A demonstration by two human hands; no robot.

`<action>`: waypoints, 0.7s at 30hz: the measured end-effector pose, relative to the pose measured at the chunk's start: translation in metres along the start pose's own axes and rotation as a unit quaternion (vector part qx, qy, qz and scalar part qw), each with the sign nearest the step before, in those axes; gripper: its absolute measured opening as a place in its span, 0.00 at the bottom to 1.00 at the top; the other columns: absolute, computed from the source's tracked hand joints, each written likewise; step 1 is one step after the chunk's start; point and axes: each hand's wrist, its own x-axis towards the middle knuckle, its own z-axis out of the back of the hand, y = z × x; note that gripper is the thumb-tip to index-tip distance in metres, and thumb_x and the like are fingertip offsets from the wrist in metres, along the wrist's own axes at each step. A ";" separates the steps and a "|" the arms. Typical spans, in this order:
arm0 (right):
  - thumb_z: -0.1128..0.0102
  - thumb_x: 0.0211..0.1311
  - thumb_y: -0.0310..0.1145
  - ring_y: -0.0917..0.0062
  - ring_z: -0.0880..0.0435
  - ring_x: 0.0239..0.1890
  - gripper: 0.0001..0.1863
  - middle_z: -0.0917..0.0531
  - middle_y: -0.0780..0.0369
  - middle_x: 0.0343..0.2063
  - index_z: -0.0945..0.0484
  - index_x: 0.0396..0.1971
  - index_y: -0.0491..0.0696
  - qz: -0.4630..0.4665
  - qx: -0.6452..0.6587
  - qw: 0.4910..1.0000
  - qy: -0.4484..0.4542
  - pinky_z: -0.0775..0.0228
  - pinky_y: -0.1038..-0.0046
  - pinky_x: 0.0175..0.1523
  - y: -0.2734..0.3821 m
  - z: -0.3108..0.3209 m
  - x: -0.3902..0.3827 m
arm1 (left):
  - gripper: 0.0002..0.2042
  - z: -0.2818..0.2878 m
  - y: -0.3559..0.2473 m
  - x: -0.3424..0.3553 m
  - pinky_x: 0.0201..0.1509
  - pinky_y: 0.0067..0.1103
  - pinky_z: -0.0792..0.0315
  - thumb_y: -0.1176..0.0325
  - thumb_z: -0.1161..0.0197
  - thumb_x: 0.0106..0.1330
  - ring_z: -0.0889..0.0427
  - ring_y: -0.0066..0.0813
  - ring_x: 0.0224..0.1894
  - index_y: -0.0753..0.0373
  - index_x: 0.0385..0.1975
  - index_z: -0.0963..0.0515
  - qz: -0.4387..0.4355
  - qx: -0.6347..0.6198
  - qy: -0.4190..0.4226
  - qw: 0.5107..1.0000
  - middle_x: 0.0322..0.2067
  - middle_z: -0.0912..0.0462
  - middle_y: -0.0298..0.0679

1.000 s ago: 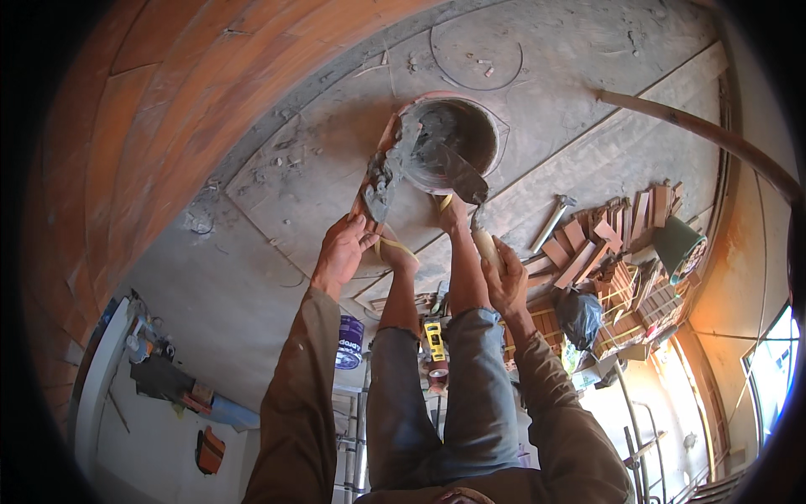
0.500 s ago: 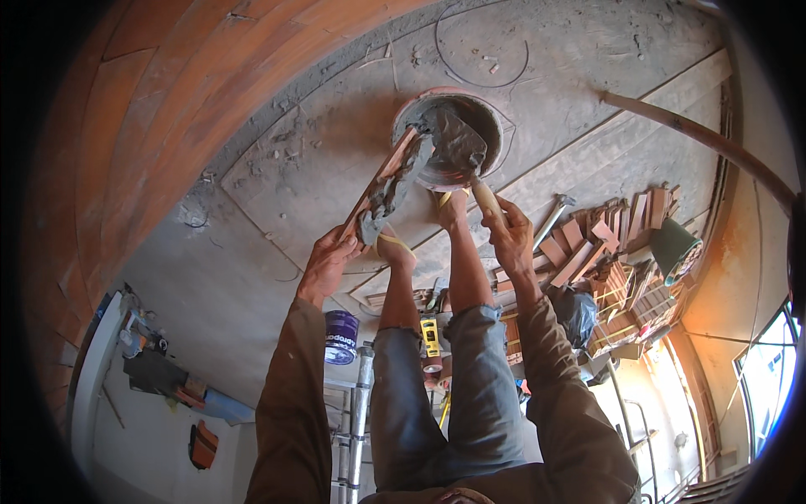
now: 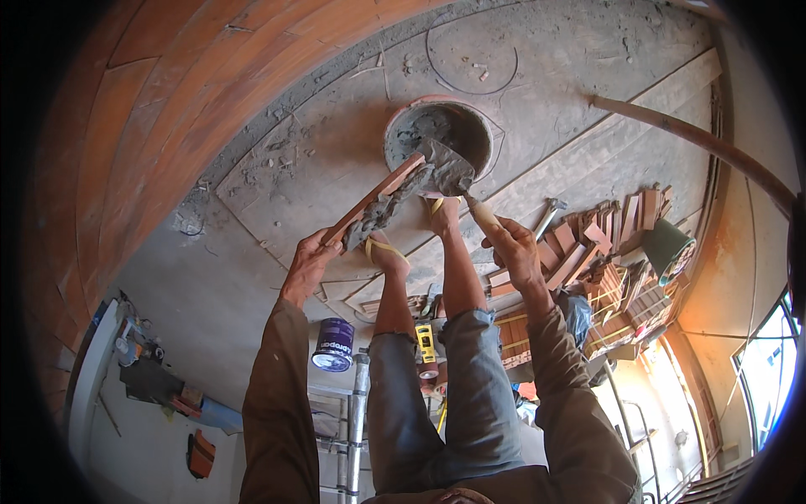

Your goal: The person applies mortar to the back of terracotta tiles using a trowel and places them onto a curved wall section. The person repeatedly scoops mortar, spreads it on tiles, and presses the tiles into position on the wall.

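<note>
So our right hand (image 3: 515, 250) has a trowel (image 3: 451, 174) by its handle, and half a second on it's lifted from deep in the mortar bucket (image 3: 479, 137), just beyond both hands, to the far end of the brick strip (image 3: 374, 196). Our left hand (image 3: 309, 262) grips the near end. We reckon that's scooping giving way to spreading mortar (image 3: 383, 209).
</note>
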 end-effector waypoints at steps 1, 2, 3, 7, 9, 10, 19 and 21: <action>0.44 0.68 0.43 0.90 0.33 0.17 0.21 0.20 0.67 0.25 0.22 0.51 0.42 -0.003 0.019 1.000 0.000 0.42 0.85 0.21 -0.004 -0.001 -0.001 | 0.14 0.000 0.004 0.002 0.49 0.19 0.31 0.71 0.43 0.69 0.26 0.17 0.40 0.67 0.51 0.23 -0.002 -0.007 0.001 1.000 0.36 0.20 0.30; 0.45 0.69 0.43 0.89 0.32 0.17 0.20 0.20 0.66 0.24 0.22 0.50 0.42 -0.007 0.037 0.999 0.002 0.42 0.84 0.21 -0.008 -0.003 -0.002 | 0.14 -0.001 0.008 0.003 0.49 0.19 0.31 0.71 0.43 0.69 0.26 0.17 0.40 0.67 0.51 0.23 -0.003 -0.014 0.000 1.000 0.36 0.20 0.31; 0.46 0.69 0.43 0.88 0.32 0.17 0.20 0.20 0.66 0.24 0.22 0.49 0.42 -0.010 0.056 0.998 0.004 0.42 0.84 0.21 -0.012 -0.005 -0.004 | 0.13 -0.002 0.012 0.003 0.49 0.19 0.31 0.71 0.43 0.69 0.26 0.17 0.40 0.67 0.51 0.23 -0.005 -0.021 -0.001 1.000 0.37 0.20 0.31; 0.48 0.70 0.42 0.86 0.30 0.16 0.19 0.21 0.64 0.24 0.23 0.47 0.41 -0.035 0.179 0.983 0.028 0.40 0.82 0.21 -0.028 -0.008 -0.011 | 0.14 -0.013 0.006 0.006 0.50 0.18 0.32 0.71 0.43 0.69 0.25 0.17 0.41 0.67 0.52 0.23 0.001 -0.028 -0.003 1.000 0.38 0.19 0.32; 0.49 0.69 0.42 0.86 0.30 0.17 0.20 0.22 0.65 0.24 0.23 0.44 0.38 -0.046 0.219 0.974 0.045 0.39 0.81 0.22 -0.030 -0.011 -0.017 | 0.14 -0.019 0.008 0.007 0.52 0.20 0.31 0.71 0.43 0.70 0.25 0.18 0.42 0.67 0.52 0.23 -0.004 -0.038 -0.007 0.999 0.40 0.19 0.32; 0.49 0.69 0.41 0.85 0.30 0.17 0.19 0.23 0.65 0.23 0.22 0.44 0.39 -0.047 0.239 0.969 0.048 0.40 0.81 0.22 -0.033 -0.012 -0.020 | 0.14 -0.022 0.013 0.009 0.52 0.20 0.31 0.70 0.43 0.70 0.24 0.18 0.43 0.66 0.52 0.24 0.008 -0.075 -0.003 0.997 0.42 0.19 0.32; 0.42 0.66 0.33 0.77 0.19 0.36 0.21 0.18 0.57 0.39 0.28 0.55 0.39 0.250 -0.198 0.943 -0.093 0.24 0.73 0.39 -0.075 -0.026 -0.035 | 0.23 -0.047 0.041 0.020 0.63 0.31 0.36 0.67 0.47 0.71 0.28 0.28 0.59 0.64 0.65 0.35 0.096 -0.312 0.063 0.943 0.57 0.26 0.37; 0.39 0.60 0.33 0.49 0.19 0.44 0.25 0.20 0.44 0.41 0.31 0.55 0.40 0.238 -0.176 0.950 -0.102 0.27 0.57 0.48 -0.075 -0.041 -0.037 | 0.22 -0.059 0.032 0.018 0.63 0.32 0.35 0.67 0.48 0.71 0.29 0.29 0.59 0.64 0.64 0.36 0.085 -0.348 0.081 0.930 0.57 0.26 0.37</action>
